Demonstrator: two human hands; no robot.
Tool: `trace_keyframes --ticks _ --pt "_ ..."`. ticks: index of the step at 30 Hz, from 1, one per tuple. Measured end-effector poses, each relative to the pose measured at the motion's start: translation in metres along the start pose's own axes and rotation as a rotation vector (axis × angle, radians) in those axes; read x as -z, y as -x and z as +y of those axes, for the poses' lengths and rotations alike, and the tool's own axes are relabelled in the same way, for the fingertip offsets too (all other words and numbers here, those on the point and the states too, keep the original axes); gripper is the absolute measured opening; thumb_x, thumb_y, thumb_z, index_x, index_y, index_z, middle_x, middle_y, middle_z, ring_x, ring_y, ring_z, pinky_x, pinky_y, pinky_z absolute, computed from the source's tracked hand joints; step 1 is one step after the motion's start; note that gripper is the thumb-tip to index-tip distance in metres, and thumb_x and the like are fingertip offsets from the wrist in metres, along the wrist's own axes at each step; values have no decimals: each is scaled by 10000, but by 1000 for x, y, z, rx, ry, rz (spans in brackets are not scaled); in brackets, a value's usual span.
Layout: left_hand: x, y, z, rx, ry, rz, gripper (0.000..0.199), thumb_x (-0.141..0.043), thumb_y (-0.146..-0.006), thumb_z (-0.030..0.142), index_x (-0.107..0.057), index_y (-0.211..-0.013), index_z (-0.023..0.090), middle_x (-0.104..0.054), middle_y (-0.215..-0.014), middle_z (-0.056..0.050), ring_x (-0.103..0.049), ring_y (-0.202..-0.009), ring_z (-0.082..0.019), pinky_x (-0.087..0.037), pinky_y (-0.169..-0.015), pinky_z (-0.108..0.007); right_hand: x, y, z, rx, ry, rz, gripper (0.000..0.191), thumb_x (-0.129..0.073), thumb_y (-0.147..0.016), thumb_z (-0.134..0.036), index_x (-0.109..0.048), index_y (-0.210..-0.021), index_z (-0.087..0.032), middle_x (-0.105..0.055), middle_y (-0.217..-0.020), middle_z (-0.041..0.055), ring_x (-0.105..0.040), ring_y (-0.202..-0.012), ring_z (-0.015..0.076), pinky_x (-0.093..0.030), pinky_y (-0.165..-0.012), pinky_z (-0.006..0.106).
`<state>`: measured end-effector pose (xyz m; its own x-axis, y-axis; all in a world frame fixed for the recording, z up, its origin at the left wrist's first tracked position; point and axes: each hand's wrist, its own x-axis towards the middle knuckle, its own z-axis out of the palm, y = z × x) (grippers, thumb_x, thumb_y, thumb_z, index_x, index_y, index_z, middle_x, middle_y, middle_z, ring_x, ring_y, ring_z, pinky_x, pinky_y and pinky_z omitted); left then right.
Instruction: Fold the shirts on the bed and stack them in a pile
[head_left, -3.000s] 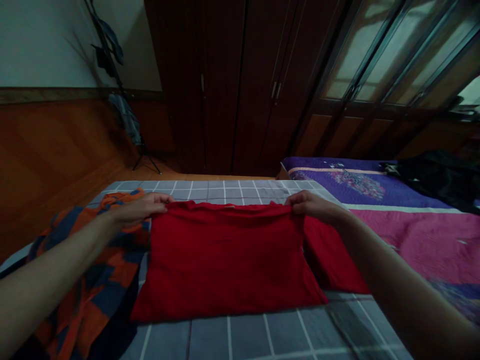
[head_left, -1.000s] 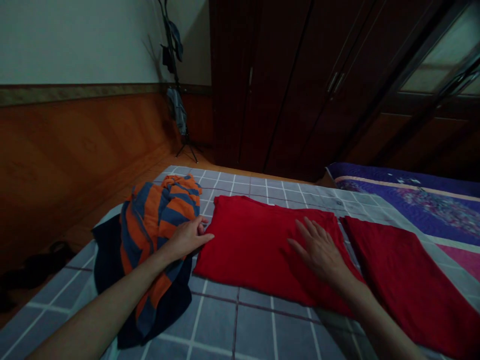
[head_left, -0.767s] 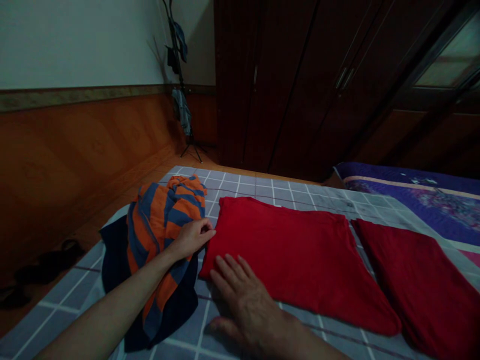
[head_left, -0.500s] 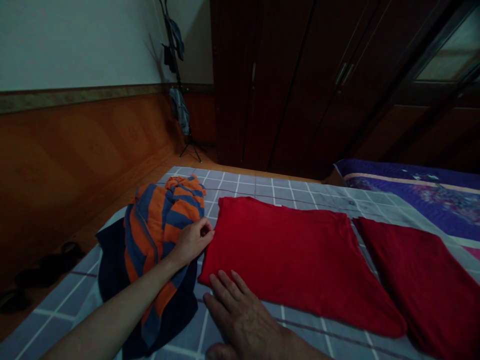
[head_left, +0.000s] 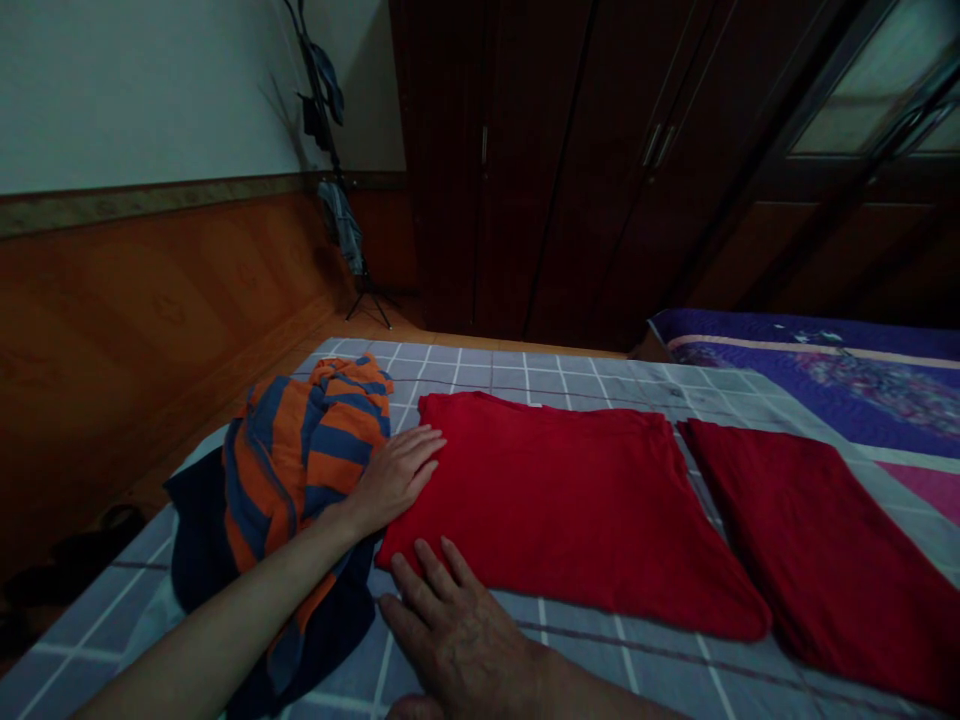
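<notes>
A red T-shirt [head_left: 570, 500] lies folded and flat on the checked grey bedsheet [head_left: 517, 375]. My left hand [head_left: 401, 475] rests with its fingers stretched out over the shirt's left edge. Lower down, my right hand [head_left: 465, 630] lies palm down, fingers spread, its fingertips on the near left corner of the red shirt. Left of the shirt, beside and under my left forearm, is a crumpled orange and blue striped garment [head_left: 300, 450], with dark navy cloth [head_left: 202, 530] beneath it.
A second folded dark red garment [head_left: 817, 540] lies to the right. Beyond the bed are a dark wooden wardrobe [head_left: 525, 200] and a coat stand [head_left: 330, 140] hung with clothes. A purple floral bedspread [head_left: 862, 370] covers a surface at the far right.
My left hand has gone from curled fingers at the shirt's left edge to stretched fingers lying on it. My right hand stays on the near corner. The view has turned slightly right.
</notes>
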<state>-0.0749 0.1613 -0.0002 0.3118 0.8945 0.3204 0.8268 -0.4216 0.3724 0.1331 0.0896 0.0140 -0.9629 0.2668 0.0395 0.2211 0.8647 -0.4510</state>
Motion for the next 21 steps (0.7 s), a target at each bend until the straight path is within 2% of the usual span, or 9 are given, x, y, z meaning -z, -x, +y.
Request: trace_keyframes --ticks 2,3,5,8,10,12,14,18,21 --pt "-1 -9 -4 -7 -91 -138 393 -402 -933 292 -525 -1291 191 -505 -1380 -94 -398 -1315 -234 -292 -1093 -454 1 1 -2 -7 -20 -2 762 -371 -886 -632 -266 -1455 -135 -176 -1532 160 -101 -1404 348 -131 -1129 536" --pt "-2 -15 -7 22 -139 -171 428 -397 -935 322 -493 -1329 184 -467 -1413 -106 -375 -1332 -249 -276 -1096 -474 2 1 -2 -8 -29 -3 759 -355 -891 -633 -267 -1454 -132 -170 -1533 161 -96 -1404 349 -127 -1131 535" --pt "-2 -30 -13 90 -226 -172 497 -380 -938 371 -418 -1391 170 -393 -1462 -125 -323 -1362 -271 -234 -1105 -501 3 3 -3 -8 -36 4 758 -328 -896 -638 -275 -1449 -123 -168 -1531 170 -99 -1402 355 -123 -1130 536" --pt "-4 -53 -19 93 -263 -232 561 -368 -935 437 -329 -1443 202 -322 -1504 -98 -239 -1400 -253 -189 -1124 -479 3 6 -4 -2 -8 33 746 -328 -901 -630 -301 -1437 -112 -196 -1523 177 -116 -1403 343 -137 -1131 526" --pt "-7 -67 -18 94 -259 -294 581 -380 -922 474 -345 -1435 203 -327 -1499 -106 -251 -1395 -267 -208 -1111 -494 3 8 -5 1 30 53 736 -343 -901 -622 -319 -1426 -106 -224 -1514 181 -139 -1404 327 -160 -1128 514" --pt "-10 -75 -12 142 -276 -277 598 -384 -919 466 -369 -1420 141 -321 -1489 -171 -250 -1388 -324 -205 -1086 -563 2 9 -6 4 70 72 729 -355 -899 -619 -331 -1417 -106 -254 -1505 181 -172 -1398 318 -180 -1124 506" --pt "-13 -73 -1 135 -283 -228 592 -382 -925 432 -355 -1425 115 -291 -1497 -192 -210 -1397 -345 -168 -1086 -592 0 10 -6 7 106 89 728 -368 -894 -620 -333 -1412 -111 -279 -1496 179 -200 -1389 317 -193 -1118 502" --pt "-20 -44 18 -27 -220 -233 536 -362 -942 437 -359 -1429 214 -317 -1506 -95 -240 -1399 -262 -199 -1122 -495 0 13 -5 10 157 114 700 -377 -895 -611 -337 -1399 -129 -318 -1479 161 -244 -1368 314 -228 -1101 496" --pt "-27 -20 18 -70 -225 -251 542 -352 -945 452 -359 -1430 210 -327 -1502 -93 -247 -1398 -245 -210 -1126 -475 3 13 -4 16 150 159 570 -385 -901 -592 -503 -1241 -150 -427 -1401 123 -348 -1305 287 -269 -1088 448"
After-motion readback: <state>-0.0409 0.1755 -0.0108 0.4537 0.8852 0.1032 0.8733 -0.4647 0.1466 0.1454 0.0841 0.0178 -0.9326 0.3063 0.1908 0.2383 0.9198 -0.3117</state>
